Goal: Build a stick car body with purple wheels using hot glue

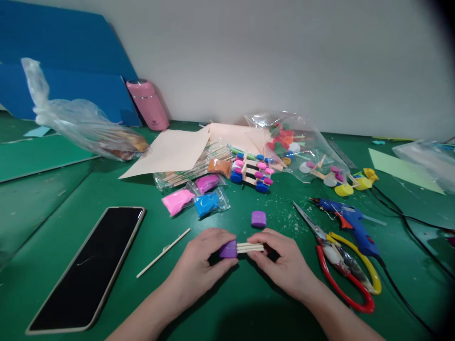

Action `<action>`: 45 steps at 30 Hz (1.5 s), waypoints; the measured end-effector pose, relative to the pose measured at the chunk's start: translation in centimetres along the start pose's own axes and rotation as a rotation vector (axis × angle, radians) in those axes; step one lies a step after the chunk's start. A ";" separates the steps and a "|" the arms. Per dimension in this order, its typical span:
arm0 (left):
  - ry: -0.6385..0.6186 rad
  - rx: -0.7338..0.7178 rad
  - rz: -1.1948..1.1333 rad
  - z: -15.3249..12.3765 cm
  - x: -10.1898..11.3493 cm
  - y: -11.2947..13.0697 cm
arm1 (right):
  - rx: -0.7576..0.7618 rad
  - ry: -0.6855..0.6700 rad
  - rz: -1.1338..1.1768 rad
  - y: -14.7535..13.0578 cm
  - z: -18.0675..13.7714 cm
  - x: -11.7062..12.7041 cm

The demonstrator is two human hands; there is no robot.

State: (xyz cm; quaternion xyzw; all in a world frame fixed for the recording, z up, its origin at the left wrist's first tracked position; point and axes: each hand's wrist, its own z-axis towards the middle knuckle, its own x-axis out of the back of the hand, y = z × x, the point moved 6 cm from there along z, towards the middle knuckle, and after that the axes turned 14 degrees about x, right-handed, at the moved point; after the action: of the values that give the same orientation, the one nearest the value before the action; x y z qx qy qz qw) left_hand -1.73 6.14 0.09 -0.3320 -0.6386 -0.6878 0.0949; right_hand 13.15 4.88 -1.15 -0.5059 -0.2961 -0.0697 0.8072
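Between thumb and fingers, my left hand (208,258) grips a purple clay block (228,249). Several short wooden sticks (250,247) lie side by side and run from that block toward the right. My right hand (279,258) pinches the far end of these sticks. Just beyond my hands, a second purple clay piece (259,219) rests on the green table. One longer wooden stick (163,253) lies to the left of my left hand.
At left lies a phone (87,270). Scissors (337,265) and a blue glue gun (351,222) with a cable are at right. Behind are bagged clay (207,203), small clay-and-stick models (250,173), paper (170,151) and a pink bottle (148,105).
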 end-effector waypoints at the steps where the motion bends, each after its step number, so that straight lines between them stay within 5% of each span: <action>1: 0.003 -0.002 -0.001 0.0 0.0 0.0 | 0.002 0.000 -0.002 0.0 0.0 0.0; 45: -0.047 0.043 -0.002 0.1 -0.2 -0.5 | -0.007 -0.010 0.014 0.3 -0.2 -0.1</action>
State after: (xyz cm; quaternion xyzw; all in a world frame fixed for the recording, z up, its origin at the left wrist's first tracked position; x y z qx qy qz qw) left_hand -1.82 6.31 -0.48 -0.3452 -0.6554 -0.6662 0.0863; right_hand 13.30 4.85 -1.47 -0.5112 -0.2963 -0.0629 0.8043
